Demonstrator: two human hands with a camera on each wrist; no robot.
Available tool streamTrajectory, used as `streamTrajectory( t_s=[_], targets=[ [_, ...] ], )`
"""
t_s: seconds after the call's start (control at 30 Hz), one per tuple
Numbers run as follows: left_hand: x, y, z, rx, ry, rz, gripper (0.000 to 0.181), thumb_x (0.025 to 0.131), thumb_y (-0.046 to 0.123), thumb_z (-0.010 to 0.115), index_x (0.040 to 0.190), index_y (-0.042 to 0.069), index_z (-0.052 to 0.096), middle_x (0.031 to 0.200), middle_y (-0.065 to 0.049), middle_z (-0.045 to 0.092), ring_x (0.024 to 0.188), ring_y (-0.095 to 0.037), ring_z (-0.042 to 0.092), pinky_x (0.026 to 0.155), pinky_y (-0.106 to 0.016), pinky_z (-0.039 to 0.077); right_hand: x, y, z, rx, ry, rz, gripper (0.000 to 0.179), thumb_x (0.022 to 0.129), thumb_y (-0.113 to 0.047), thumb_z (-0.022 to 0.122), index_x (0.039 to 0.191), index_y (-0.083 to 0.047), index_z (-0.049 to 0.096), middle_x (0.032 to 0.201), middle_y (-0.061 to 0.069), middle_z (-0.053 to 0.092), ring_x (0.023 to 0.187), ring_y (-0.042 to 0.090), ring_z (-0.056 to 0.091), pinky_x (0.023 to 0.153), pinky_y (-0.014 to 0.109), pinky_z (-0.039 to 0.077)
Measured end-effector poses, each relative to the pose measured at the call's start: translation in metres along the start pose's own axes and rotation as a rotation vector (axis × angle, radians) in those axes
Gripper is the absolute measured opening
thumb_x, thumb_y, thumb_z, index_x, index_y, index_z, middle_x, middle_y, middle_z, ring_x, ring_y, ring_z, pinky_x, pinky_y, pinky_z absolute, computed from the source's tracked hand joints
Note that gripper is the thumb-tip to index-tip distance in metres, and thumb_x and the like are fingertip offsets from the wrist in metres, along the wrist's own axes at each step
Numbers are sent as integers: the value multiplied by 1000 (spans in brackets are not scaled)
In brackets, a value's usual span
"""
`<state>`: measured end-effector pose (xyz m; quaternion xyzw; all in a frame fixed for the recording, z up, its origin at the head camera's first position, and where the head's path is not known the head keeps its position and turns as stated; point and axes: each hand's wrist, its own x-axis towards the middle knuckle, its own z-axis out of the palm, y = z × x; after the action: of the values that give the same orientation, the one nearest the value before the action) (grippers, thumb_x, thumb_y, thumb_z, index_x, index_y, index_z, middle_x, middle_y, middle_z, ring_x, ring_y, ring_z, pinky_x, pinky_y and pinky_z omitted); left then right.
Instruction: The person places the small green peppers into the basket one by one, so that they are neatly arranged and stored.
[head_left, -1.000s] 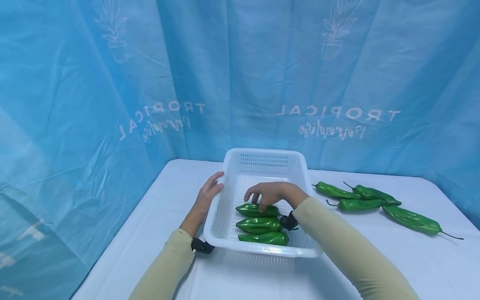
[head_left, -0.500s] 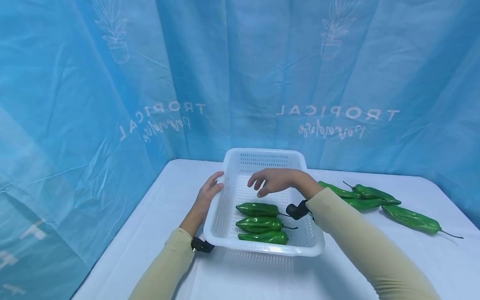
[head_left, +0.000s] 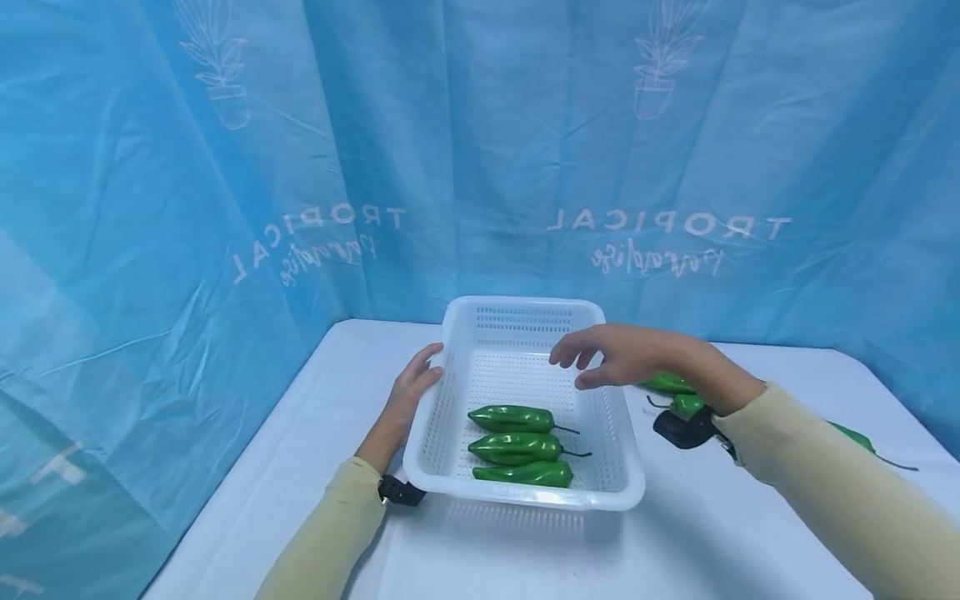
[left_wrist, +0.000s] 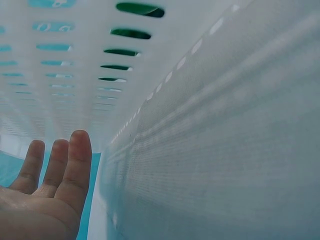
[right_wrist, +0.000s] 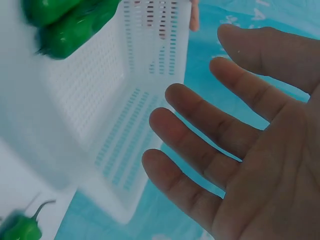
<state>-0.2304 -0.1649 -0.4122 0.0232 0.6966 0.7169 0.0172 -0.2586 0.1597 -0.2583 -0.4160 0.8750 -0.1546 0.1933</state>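
A white perforated plastic basket [head_left: 525,495] stands on the table. Three green peppers lie in its near half, side by side: a far one [head_left: 510,418], a middle one [head_left: 514,448] and a near one [head_left: 522,474]. My left hand [head_left: 408,396] rests at the basket's left wall, its fingers straight in the left wrist view. Above the basket's right rim hovers my right hand [head_left: 618,354], holding nothing. Its fingers [right_wrist: 215,120] are spread and apart from the basket in the right wrist view.
Several more green peppers lie on the white table right of the basket, partly hidden by my right arm; one pepper [head_left: 670,383] shows behind the wrist and another [head_left: 853,435] beyond the sleeve. A blue printed curtain [head_left: 510,167] hangs behind and at the left.
My right hand has let go of the far pepper in the basket, risen, and moved right to the basket's right rim. The left hand and the basket stay put.
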Motion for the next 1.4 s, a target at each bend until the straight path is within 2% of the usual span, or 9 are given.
streamTrajectory(
  t_s=[0.17,0.3,0.4,0.57,0.63,0.7,0.93,1.2,1.4],
  targets=[
    [0,0,2,5,-18,3,53,100,34,50,150,31,34,152,-9,41,130,-38,54,96,-44,58,-49,13,7,38,96,67,37,94,-18,65,131,-14,61,131,9,65,116,30,62,88,41,60],
    [1,0,2,-13,-20,-3,51,101,33,50,149,31,34,150,-9,44,129,-38,55,96,-44,58,-88,30,14,71,141,126,40,93,-27,68,131,-15,61,133,10,64,119,32,62,87,41,61],
    [1,1,0,-8,-12,-9,51,101,34,50,149,32,34,150,-8,44,128,-37,56,95,-44,59,-110,46,18,68,160,162,43,93,-31,68,132,-15,59,132,9,64,117,28,63,83,34,62],
    [-1,2,-3,19,-1,-9,50,102,35,49,149,33,33,151,-8,44,128,-39,57,93,-46,60,-135,68,22,35,188,220,44,93,-30,68,134,-18,57,131,6,64,110,5,62,79,21,58],
    [-2,2,-2,14,1,-14,49,102,34,49,149,34,34,151,-7,44,129,-39,56,94,-46,59,-142,73,23,7,202,234,43,93,-30,68,133,-19,57,128,4,65,106,-5,60,76,20,57],
    [-3,2,-2,3,-3,-16,49,102,34,49,149,33,34,152,-7,42,130,-40,55,95,-46,59,-149,76,24,-24,218,248,43,92,-30,69,132,-19,58,126,3,66,103,-9,58,74,21,57],
    [-3,4,1,-8,-6,-6,49,102,33,48,149,34,34,152,-6,43,129,-39,56,94,-46,59,-161,90,28,-66,243,337,43,91,-28,71,130,-15,60,127,9,65,97,-7,61,71,19,56],
    [-4,4,3,-4,-5,-6,50,102,32,49,150,32,33,151,-8,43,129,-40,56,94,-45,59,-168,108,38,25,204,354,44,94,-25,67,132,-7,58,130,16,62,96,-14,56,73,19,56],
    [-7,6,2,2,2,-10,49,101,33,50,148,34,35,152,-6,43,129,-39,56,93,-45,60,-170,119,42,55,197,370,46,94,-25,67,134,-4,56,132,19,61,96,-19,52,73,18,55]
  ],
)
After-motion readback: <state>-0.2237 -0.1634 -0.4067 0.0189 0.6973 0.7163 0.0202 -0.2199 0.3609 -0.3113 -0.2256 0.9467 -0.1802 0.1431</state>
